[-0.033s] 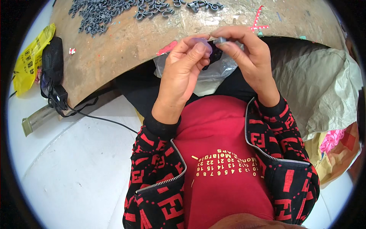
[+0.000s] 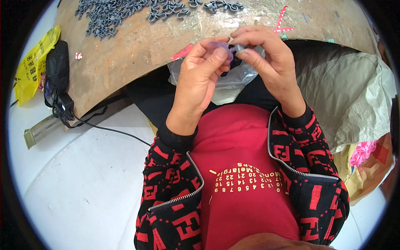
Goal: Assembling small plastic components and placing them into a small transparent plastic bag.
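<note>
At upper centre of the frame, left hand (image 2: 203, 79) and right hand (image 2: 266, 62) pinch a small purple part (image 2: 221, 46); fingertip slippage could drop it into the clear bag (image 2: 241, 77).

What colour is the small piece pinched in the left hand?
Translucent purple piece, held by the left hand; head view.

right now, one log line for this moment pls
left hand: pinching small purple part | right hand: fingertips on same part | grey clips: heaped on brown table | clear bag: under hands
</note>
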A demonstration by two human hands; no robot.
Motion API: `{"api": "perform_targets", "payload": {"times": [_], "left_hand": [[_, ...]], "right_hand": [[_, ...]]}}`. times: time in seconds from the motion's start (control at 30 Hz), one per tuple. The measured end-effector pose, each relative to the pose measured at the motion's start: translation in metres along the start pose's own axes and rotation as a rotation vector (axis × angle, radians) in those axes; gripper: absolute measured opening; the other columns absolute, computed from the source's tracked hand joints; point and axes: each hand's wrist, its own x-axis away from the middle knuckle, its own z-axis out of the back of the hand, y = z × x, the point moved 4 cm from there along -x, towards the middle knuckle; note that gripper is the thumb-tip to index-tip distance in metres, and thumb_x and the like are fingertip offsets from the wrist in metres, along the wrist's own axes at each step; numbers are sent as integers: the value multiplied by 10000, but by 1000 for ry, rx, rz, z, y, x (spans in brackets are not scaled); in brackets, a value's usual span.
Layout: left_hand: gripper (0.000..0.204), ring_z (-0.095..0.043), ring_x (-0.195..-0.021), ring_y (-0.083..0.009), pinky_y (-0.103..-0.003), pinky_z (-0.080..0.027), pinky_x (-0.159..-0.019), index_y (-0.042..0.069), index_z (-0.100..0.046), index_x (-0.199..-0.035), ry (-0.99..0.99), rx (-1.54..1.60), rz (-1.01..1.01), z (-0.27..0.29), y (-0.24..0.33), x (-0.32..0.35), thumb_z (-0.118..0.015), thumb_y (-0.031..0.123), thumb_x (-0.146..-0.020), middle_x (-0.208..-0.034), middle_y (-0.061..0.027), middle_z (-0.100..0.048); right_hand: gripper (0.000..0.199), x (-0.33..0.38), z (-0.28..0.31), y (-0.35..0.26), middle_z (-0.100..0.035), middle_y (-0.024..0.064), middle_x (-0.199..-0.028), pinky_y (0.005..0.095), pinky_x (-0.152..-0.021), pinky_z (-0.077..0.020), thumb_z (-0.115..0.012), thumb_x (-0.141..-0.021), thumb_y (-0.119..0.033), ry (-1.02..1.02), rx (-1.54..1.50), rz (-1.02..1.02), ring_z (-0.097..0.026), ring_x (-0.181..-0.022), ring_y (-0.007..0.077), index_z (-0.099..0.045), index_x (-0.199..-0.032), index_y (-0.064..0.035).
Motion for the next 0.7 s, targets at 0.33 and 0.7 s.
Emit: {"api": "perform_targets", "payload": {"times": [0.33,0.7], "left_hand": [[142,-605,-686,-120,-220,-487,-611,-27,-602,-973,-157,-1121,-562,-16,26,11,-587,32,-844,-806,-95,-634],[189,-563,-632,-92,-199,-443,-559,17,-524,-926,-59,-334,-193,-7,6,9,-547,203,-901,-765,-87,-617]], "right_hand": [[164,3,1,-13,-557,63,-932,236,-730,-398,-613,-792,-21,-134,77,139,-511,-836,136,-594,-952,15],[185,9,-7,-3,-556,67,-980,255,-803,-457,-553,-837,5,-49,-570,-164,-566,-879,134,-543,-1022,19]]}}
